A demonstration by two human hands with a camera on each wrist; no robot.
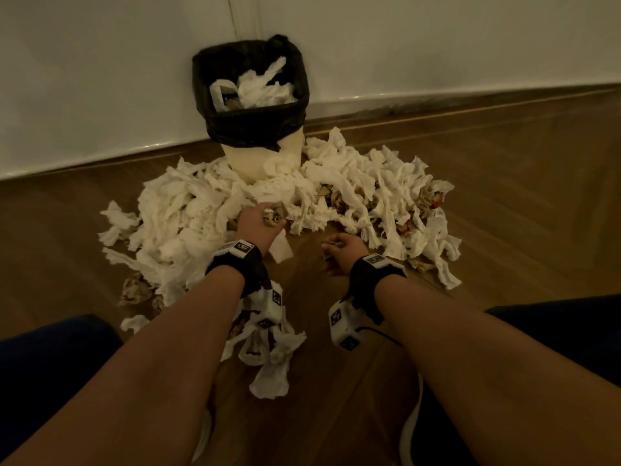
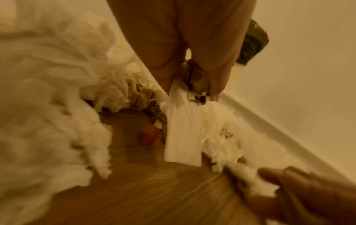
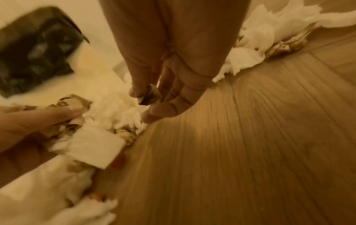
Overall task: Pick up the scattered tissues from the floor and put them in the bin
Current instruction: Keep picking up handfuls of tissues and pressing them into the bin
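Observation:
A big heap of white tissues mixed with brown crumpled paper spreads over the wooden floor around a cream bin lined with a black bag; some tissues lie inside it. My left hand grips a bunch of tissue and brown paper at the heap's near edge, with a flat white sheet hanging from it. My right hand hovers low over bare floor just right of it, pinching a small brown scrap between thumb and fingers.
A white wall and skirting run behind the bin. Bare wood floor lies to the right and between my arms. More tissues lie under my left forearm. My dark-clothed knees frame the bottom corners.

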